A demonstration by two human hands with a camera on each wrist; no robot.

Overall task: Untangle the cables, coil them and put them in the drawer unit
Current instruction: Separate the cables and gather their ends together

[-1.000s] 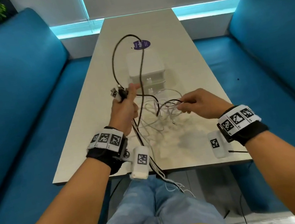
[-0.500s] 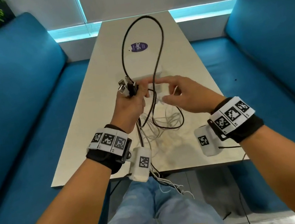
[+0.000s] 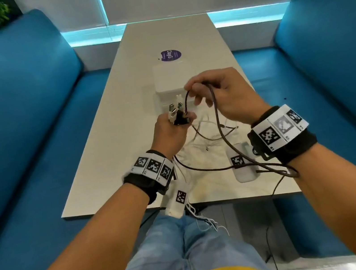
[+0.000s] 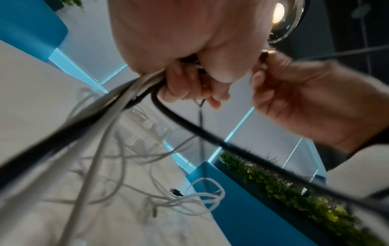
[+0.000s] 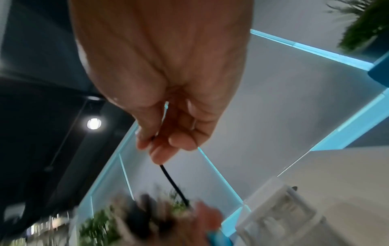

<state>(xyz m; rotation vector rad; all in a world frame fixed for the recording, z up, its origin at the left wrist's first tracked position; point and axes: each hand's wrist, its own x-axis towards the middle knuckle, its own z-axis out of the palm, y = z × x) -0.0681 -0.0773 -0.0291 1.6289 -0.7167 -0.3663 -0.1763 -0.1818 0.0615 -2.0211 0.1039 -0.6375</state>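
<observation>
Left hand: the left hand (image 3: 170,133) is raised over the table (image 3: 108,146), fist curled round a bunch of cable ends; several plugs (image 3: 176,109) stick up out of the top of the fist, white and black ones together.
Right hand: the right hand (image 3: 224,94) is held just beside and above the left, thumb and fingertips pinching the black cable (image 3: 219,128) near its top bend.
Black cable: from the pinch it arcs down to the left fist on one side; on the other it drops across the table, passes over the right wrist and loops off the near table edge.
White cables: a loose tangle of white cables (image 3: 200,145) lies on the table under and between the two hands, some strands running up into the left fist and some trailing over the near edge onto the lap.
Drawer unit: the white drawer unit (image 3: 172,77) stands on the table just beyond the hands, partly hidden by them.
Sticker: a round purple sticker (image 3: 171,55) lies on the table behind the unit.
Seats: blue benches (image 3: 16,114) run along both sides.
</observation>
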